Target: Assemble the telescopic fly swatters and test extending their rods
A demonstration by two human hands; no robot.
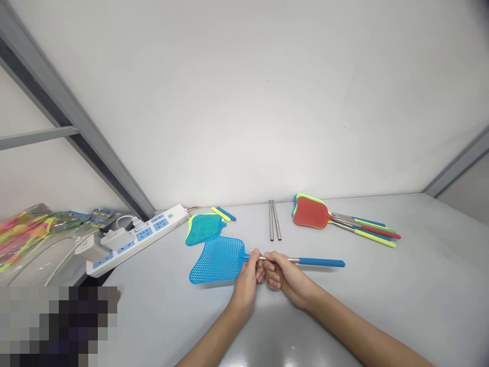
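A blue fly swatter [221, 260] lies sideways between my hands, just above the table, its perforated head to the left and its blue grip to the right. My left hand [250, 272] is closed around the metal rod near the head. Close beside it, my right hand [280, 275] pinches the same rod, thumbs nearly meeting. Behind the swatter rest two loose swatter heads [204, 229], a blue-green one over a yellow one. Yellow and blue grips [223, 213] lie beside them. Two metal rods [274, 221] stand apart farther right.
Several swatters with a red head on top [311, 213] are stacked at the back right. A white power strip [143, 237] with plugged-in chargers runs along the left, near bagged colourful items [38, 229]. A wall [267, 127] closes off the back.
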